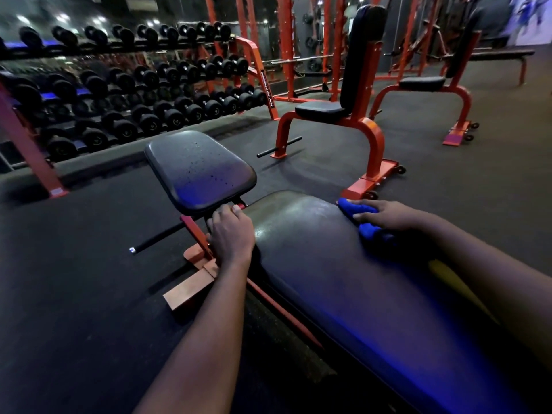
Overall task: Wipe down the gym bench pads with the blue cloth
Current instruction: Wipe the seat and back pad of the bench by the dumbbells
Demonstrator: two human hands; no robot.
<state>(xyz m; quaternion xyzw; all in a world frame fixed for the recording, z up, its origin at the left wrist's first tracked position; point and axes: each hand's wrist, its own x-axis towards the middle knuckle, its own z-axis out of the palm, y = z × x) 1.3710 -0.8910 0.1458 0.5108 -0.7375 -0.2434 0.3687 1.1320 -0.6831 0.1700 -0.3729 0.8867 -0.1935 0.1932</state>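
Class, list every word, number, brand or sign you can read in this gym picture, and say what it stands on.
No text reads with certainty.
Black label on the dumbbell rack's orange leg: white lettering, too blurred.
Dumbbell ends: any markings too small.
Wall graphic: blurred, unreadable.

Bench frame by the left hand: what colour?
Orange-red; the bench frame shows best in the head view.
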